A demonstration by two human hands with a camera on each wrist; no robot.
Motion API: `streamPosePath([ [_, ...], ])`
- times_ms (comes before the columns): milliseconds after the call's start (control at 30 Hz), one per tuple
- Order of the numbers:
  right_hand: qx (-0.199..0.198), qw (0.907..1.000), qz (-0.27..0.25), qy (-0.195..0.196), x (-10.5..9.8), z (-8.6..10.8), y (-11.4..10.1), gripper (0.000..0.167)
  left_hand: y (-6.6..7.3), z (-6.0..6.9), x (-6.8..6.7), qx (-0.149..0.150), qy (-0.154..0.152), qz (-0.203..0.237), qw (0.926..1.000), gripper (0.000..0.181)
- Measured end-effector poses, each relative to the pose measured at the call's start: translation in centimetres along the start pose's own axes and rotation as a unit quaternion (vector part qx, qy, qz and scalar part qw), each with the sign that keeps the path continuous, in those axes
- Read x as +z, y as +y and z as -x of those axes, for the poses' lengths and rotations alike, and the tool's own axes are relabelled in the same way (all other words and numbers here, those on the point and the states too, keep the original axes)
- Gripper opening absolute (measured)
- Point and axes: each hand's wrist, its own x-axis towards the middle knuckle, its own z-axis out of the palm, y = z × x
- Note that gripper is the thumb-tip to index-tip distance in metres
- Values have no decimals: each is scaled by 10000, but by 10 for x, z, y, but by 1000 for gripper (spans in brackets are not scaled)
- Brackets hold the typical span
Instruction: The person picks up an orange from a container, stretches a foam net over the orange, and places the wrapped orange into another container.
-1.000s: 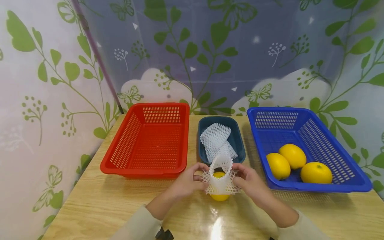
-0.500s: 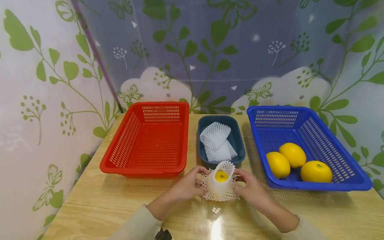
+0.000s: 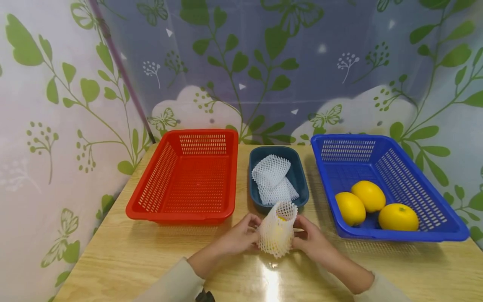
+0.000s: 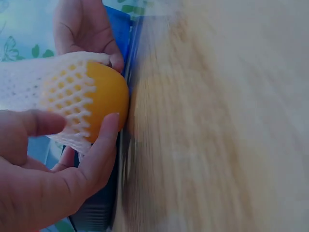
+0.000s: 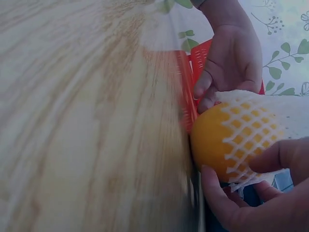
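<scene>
A yellow-orange citrus fruit (image 5: 208,140), likely an orange, stands on the table with a white foam net sleeve (image 3: 276,235) around most of it. The bare lower end of the fruit shows in both wrist views. My left hand (image 3: 241,235) holds the sleeve and fruit from the left, its fingertips (image 4: 109,123) on the fruit and net. From the right, my right hand (image 3: 311,240) holds them the same way, with a fingertip on the fruit near the net's edge. The sleeve's upper end stands up, open and leaning slightly right, over the fruit's top.
Behind the hands is a dark teal tray (image 3: 303,184) with folded white foam nets (image 3: 271,172). A red basket (image 3: 185,216) with nothing in it stands left. The blue basket (image 3: 396,236) at right holds three similar fruits (image 3: 367,196). A patterned curtain (image 3: 226,63) backs the table.
The foam sleeve has come down over the fruit. Its flared lower edge now hangs straight around it, and its top stands taller. Both hands have shifted slightly and stay on either side.
</scene>
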Motion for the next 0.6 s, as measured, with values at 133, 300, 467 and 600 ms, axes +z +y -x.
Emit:
streamPosePath([
  [133,384,9983,-448,-15,-1,-1,-3,49,2,1,1,-555,124,661,9962,28],
  [300,773,9933,-859,-16,-2,0,-8,49,3,0,-1,-706,23,736,9948,27],
  [467,736,9918,-1012,-264,-4,0,-5,55,1,-2,-4,-501,-305,529,9969,34],
  [600,622,9902,-1169,-445,-5,0,-2,57,1,-2,-5,-375,-474,633,9962,33],
])
